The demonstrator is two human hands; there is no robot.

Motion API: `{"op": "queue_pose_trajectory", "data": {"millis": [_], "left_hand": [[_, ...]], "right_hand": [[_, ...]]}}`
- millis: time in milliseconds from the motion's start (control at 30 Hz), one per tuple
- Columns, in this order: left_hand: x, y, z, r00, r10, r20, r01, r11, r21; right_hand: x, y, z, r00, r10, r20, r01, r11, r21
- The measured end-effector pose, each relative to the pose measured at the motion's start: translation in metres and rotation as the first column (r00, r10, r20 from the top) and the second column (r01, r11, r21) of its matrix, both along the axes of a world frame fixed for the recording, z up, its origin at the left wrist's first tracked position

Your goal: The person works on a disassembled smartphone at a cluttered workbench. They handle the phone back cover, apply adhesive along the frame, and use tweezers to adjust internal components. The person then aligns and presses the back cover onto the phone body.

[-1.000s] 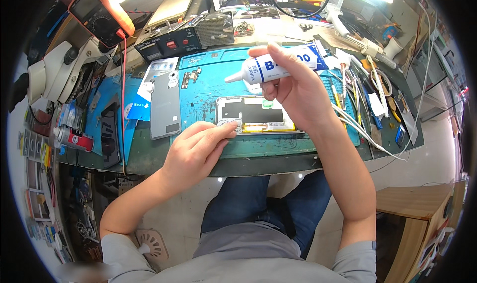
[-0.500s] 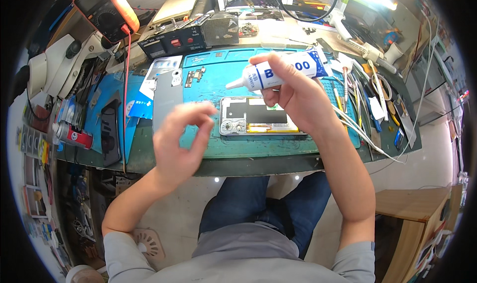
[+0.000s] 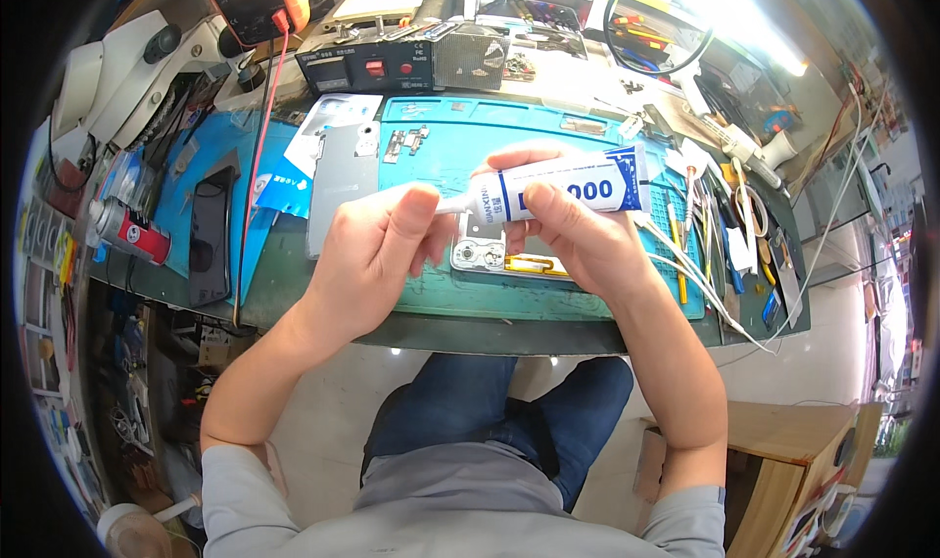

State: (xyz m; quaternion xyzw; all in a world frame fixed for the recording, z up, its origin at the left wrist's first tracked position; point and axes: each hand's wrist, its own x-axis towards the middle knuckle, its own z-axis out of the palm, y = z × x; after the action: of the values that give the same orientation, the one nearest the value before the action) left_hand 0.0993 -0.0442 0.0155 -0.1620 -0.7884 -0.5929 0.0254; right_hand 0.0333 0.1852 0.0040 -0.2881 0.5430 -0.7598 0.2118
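My right hand (image 3: 573, 240) is wrapped round a white and blue glue tube (image 3: 602, 176), holding it level with its nozzle to the left. My left hand (image 3: 377, 250) is closed at the nozzle's tip, thumb and fingers pinched on it; a cap cannot be made out under them. Beneath the tube lies an opened phone (image 3: 480, 255), partly hidden, its camera area and a yellow strip showing, on a blue-green mat (image 3: 411, 294). A grey back panel (image 3: 328, 215) lies behind my left hand, with small metal parts (image 3: 401, 142) beside it.
A black phone (image 3: 211, 235) and a spray can (image 3: 137, 235) lie at left, near a microscope (image 3: 103, 73) and orange multimeter (image 3: 245, 0). A black power unit (image 3: 362, 69) stands at the back. Tweezers, tools and white cables (image 3: 710, 294) crowd the right side.
My left hand has left the phone, risen and moved right to grip the tube's nozzle. My right hand has lowered the tube slightly. The view has shifted.
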Motion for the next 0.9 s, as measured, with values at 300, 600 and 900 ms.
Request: {"op": "queue_pose_trajectory", "data": {"millis": [300, 600, 900], "left_hand": [[0.011, 0.000, 0.003, 0.980, 0.096, 0.175, -0.124, 0.980, 0.158], [0.045, -0.020, -0.042, 0.855, 0.352, -0.381, -0.425, 0.896, -0.125], [0.046, -0.015, -0.050, 0.789, 0.513, -0.338, -0.548, 0.836, -0.011]], "right_hand": [[0.006, -0.007, 0.008, 0.977, -0.177, 0.116, 0.191, 0.975, -0.114], [0.005, -0.005, 0.011, 0.992, -0.125, 0.012, 0.103, 0.863, 0.494], [0.004, -0.007, 0.001, 0.990, -0.137, -0.035, 0.137, 0.864, 0.485]]}}
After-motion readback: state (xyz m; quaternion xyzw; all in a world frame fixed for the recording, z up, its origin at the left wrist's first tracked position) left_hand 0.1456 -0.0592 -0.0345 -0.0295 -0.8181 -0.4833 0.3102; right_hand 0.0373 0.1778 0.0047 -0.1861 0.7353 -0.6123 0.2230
